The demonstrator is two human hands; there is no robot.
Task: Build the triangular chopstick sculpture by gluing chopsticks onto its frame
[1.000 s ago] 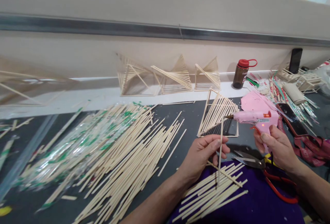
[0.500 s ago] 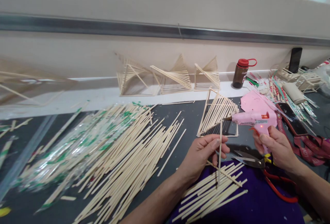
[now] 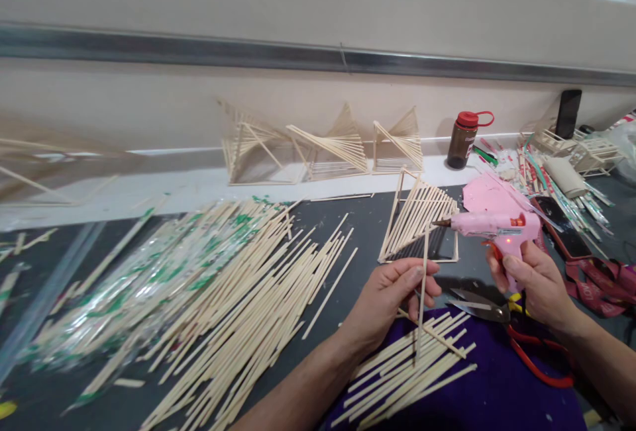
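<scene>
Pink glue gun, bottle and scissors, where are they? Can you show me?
Pink glue gun (image 3: pixel 483 222): head view, on its barrel.
Bottle (image 3: pixel 459 149): head view, on its brown side.
Scissors (image 3: pixel 491 313): head view, on a blade.

Yellow object (image 3: pixel 6 409), near left: cut by edge, identity unclear. Loose sticks (image 3: pixel 248 325) and purple cloth (image 3: pixel 507 378) run off near edge. Grip of glue gun (image 3: pixel 497 224) partly hidden by right hand (image 3: pixel 534 275). Bottle (image 3: pixel 462 143) lettering too small.

Head-height view, forward and down over both hands

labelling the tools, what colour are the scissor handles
The scissor handles are red; the head view shows them best.
</scene>
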